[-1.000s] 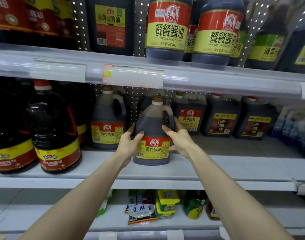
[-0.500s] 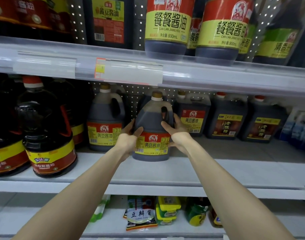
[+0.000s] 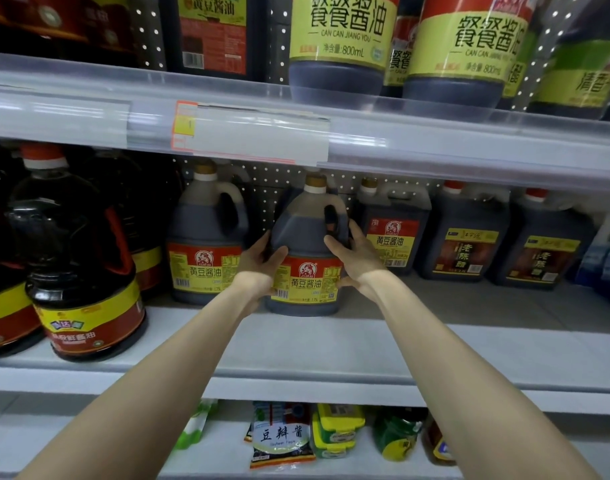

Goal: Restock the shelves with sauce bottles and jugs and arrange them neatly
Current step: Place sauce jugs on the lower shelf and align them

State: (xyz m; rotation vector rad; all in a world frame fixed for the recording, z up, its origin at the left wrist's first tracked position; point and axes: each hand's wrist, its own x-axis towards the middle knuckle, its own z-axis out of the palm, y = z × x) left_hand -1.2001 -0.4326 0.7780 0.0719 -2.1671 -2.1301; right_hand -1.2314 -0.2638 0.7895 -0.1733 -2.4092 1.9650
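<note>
Pushed deeper since the earlier frame, the jug (image 3: 305, 258) stands on the middle shelf (image 3: 331, 344), label forward. Its sides are clasped by the left hand (image 3: 258, 265) and right hand (image 3: 357, 259). Risk: further shoving could knock the square jug (image 3: 395, 233) beside it; clearance there seems slim, partly hidden.

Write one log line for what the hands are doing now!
step: shelving | left hand: grips soy sauce jug | right hand: grips its other side | jug: upright on middle shelf, beside matching jug
</note>
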